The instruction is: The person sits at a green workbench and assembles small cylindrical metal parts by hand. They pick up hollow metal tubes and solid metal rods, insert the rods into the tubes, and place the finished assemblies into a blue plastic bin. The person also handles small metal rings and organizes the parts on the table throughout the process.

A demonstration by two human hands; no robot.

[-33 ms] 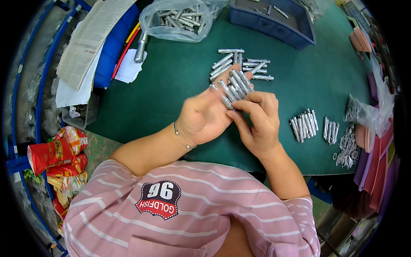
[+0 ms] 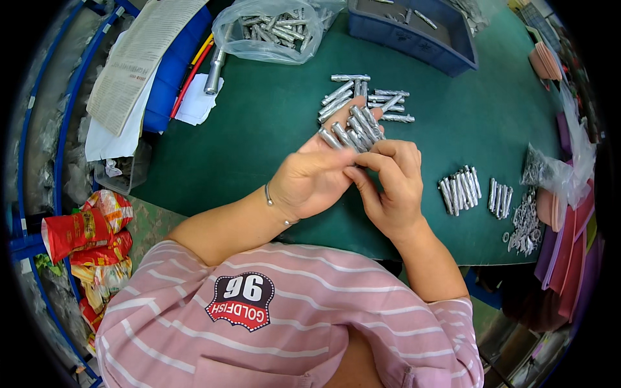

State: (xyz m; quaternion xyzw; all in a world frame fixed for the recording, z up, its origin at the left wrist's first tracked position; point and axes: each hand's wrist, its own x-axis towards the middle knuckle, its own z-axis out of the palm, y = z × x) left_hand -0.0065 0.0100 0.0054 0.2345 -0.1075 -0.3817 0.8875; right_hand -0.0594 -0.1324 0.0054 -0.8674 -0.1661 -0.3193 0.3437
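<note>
Several short silver metal rods (image 2: 362,126) lie side by side along the fingers of my left hand (image 2: 314,171), palm up in the middle. Its thumb stretches across their near ends and meets the fingertips of my right hand (image 2: 396,178). The right thumb and index finger are pinched together there; what they grip is hidden. Just beyond my left fingertips, more silver rods (image 2: 336,100) lie loose on the green table. To the right are two neat rows of similar rods, a larger row (image 2: 460,190) and a smaller row (image 2: 499,197).
A pile of small silver metal parts (image 2: 525,223) lies at the right. Behind stand an open plastic bag of rods (image 2: 278,32) and a blue-grey bin (image 2: 414,42). A metal tool (image 2: 215,74) rests on white paper (image 2: 197,107), beside a blue box (image 2: 165,97).
My left thumb has swung right, across the near ends of the rods, to my right fingertips. It now covers a rod end that showed before. My right hand has hardly moved.
</note>
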